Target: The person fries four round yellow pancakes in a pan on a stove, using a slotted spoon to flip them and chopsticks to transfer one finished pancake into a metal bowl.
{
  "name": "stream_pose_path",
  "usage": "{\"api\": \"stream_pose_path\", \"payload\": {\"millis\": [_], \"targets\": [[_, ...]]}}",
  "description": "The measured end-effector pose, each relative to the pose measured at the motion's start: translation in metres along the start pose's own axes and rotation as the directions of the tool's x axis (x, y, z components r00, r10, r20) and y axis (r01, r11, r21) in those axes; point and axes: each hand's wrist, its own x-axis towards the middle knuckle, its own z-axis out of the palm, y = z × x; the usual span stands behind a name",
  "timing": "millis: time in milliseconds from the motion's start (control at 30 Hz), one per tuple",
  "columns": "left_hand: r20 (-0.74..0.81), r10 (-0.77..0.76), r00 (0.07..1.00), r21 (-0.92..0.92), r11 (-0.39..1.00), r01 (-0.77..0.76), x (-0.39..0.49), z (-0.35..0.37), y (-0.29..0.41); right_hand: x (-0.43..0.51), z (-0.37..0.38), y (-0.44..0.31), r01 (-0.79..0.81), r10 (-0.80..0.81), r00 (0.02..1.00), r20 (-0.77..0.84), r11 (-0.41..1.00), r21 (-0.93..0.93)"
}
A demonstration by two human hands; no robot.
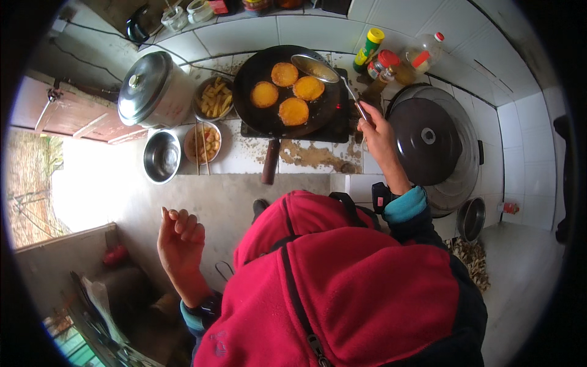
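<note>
My right hand (379,135) grips the brown handle of a metal skimmer (316,69), whose wide head is over the upper right of a black frying pan (247,110). Several round golden cakes (293,111) lie apart in the pan, which sits on a black cooktop (341,130). The pan's brown handle (271,160) points towards me. Away from the counter, my left hand (182,236) is raised at the lower left with curled fingers and nothing seen in it; whether it is fully closed is unclear.
Left of the pan are a bowl of fried strips (214,98), a bowl of chunks (210,143) with chopsticks (197,149) across it, a steel bowl (162,157) and a lidded pot (151,91). Bottles (369,48) and a large dark lid (424,151) are on the right.
</note>
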Motion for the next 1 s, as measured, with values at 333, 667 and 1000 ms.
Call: {"api": "stream_pose_path", "payload": {"millis": [333, 667, 1000], "targets": [[-0.036, -0.055, 0.998, -0.035, 0.998, 0.054, 0.006, 0.005, -0.005, -0.011, -0.014, 0.008, 0.055, -0.056, 0.997, -0.056, 0.998, -0.025], [-0.024, -0.045, 0.999, -0.032, 0.999, 0.045, 0.000, 0.005, -0.007, -0.017, -0.014, 0.008, -0.063, 0.065, 0.997, -0.028, 0.996, 0.064], [-0.028, -0.039, 0.999, -0.079, 0.996, 0.036, -0.010, 0.006, -0.023, -0.019, -0.022, 0.020, -0.073, 0.073, 0.997, 0.005, 0.994, 0.086]]}}
